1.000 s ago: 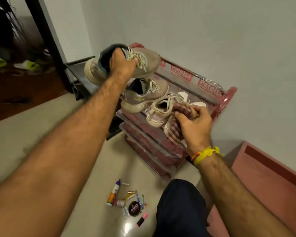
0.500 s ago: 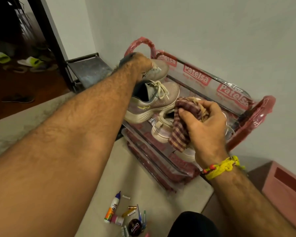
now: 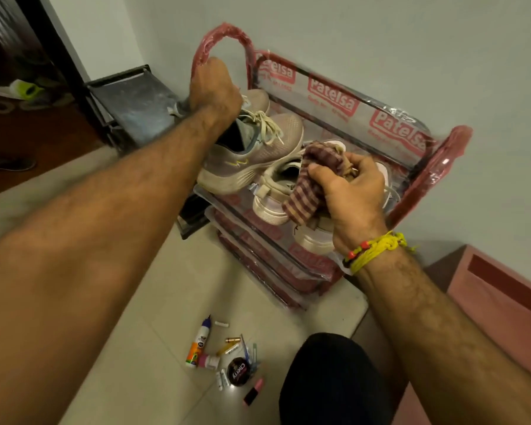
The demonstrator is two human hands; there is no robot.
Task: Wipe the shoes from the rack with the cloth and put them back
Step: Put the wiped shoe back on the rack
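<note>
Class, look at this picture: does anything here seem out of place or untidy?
Yes. A glue bottle, a round tin, a pink marker and other small bits lie scattered on the floor before the shoe rack, oddly far from any desk.

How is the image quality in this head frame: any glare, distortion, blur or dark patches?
Head view: dim, warm indoor light; glare on the rack's plastic wrap and a bright spot on the floor tile; wide-angle bending stretches the left forearm; the doorway at top left is nearly black; the cloth and shoes are reasonably sharp.
</note>
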